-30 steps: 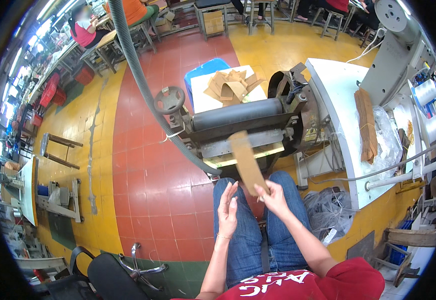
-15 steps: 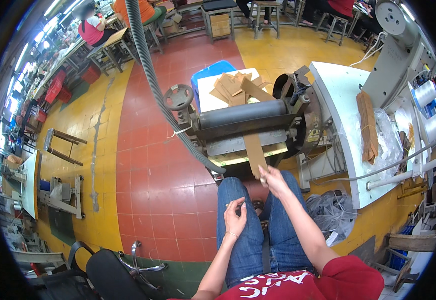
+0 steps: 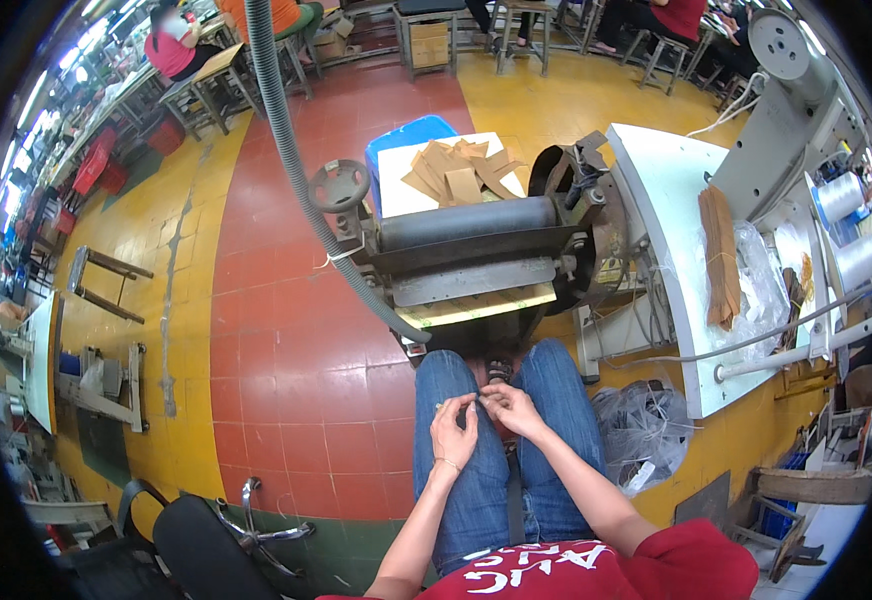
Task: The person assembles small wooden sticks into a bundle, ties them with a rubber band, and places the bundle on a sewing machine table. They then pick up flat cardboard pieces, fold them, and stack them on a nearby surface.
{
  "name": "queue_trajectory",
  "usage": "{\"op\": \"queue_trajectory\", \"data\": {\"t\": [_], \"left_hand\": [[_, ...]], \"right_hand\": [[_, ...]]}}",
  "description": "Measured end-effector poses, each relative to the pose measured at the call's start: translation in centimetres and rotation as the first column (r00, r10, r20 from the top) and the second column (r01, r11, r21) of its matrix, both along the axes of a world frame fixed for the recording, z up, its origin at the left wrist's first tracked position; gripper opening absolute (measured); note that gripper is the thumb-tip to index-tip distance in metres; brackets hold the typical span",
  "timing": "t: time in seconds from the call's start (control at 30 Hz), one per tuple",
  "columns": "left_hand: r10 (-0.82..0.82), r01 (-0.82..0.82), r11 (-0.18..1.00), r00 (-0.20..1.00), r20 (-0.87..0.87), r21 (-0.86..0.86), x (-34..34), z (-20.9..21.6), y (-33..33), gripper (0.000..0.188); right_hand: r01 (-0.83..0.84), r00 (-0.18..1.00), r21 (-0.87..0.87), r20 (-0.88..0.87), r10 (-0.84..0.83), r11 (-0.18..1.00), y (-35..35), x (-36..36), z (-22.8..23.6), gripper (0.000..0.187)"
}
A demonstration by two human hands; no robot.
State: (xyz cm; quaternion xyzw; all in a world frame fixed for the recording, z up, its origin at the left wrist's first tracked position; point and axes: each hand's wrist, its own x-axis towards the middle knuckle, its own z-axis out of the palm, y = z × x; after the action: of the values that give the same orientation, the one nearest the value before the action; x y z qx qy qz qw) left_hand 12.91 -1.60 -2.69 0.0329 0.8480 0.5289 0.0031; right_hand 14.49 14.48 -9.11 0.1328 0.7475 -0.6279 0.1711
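Observation:
My left hand (image 3: 453, 432) and my right hand (image 3: 512, 410) meet over my lap, between my blue-jeaned knees (image 3: 556, 390). Their fingertips are pinched together and touch; whatever sits between them is too small to make out. Just ahead of my knees stands a roller machine (image 3: 476, 275) with a dark grey roller (image 3: 466, 222) and a pale feed slot (image 3: 476, 305). Behind it, a loose pile of brown cut pieces (image 3: 461, 170) lies on a white board over a blue bin (image 3: 411, 135).
A grey ribbed hose (image 3: 291, 160) arcs down to the machine's left side near a handwheel (image 3: 339, 185). A white table (image 3: 656, 190) on my right carries a stack of brown strips (image 3: 721, 255). A clear plastic bag (image 3: 646, 430) lies by my right knee. Other people sit at the back.
The long brown strip my right hand held at the feed slot is gone from view. Both hands have drawn back to my lap and come together.

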Motion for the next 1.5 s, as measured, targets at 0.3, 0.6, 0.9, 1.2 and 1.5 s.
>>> {"op": "queue_trajectory", "data": {"t": [0.3,0.6,0.9,1.2,1.5], "left_hand": [[0.011,-0.013,0.999,0.998,0.054,0.029,0.0,0.2,0.1,0.016],[-0.002,0.005,0.999,0.997,0.083,-0.032,-0.5,0.4,-0.4,0.015],[0.046,-0.039,0.996,0.995,0.093,-0.080,-1.9,0.9,-0.3,0.014],[0.082,-0.069,0.994,0.984,0.159,-0.085,-2.9,0.6,-0.4,0.013],[0.088,-0.068,0.991,0.979,0.186,-0.111,-3.3,0.3,-0.4,0.015]], "right_hand": [[-0.451,0.891,0.249,0.187,0.414,0.857,0.4,-2.6,10.4,0.046],[-0.450,0.763,0.324,-0.344,0.547,0.832,6.6,-21.1,30.5,0.040],[-0.576,0.634,0.794,0.583,0.508,-0.193,10.9,-46.1,13.7,0.038],[-0.648,0.599,0.749,0.615,0.513,-0.142,10.9,-46.3,5.6,0.104],[-0.718,0.565,0.668,0.723,0.398,-0.196,10.3,-46.9,9.4,0.111]]}}
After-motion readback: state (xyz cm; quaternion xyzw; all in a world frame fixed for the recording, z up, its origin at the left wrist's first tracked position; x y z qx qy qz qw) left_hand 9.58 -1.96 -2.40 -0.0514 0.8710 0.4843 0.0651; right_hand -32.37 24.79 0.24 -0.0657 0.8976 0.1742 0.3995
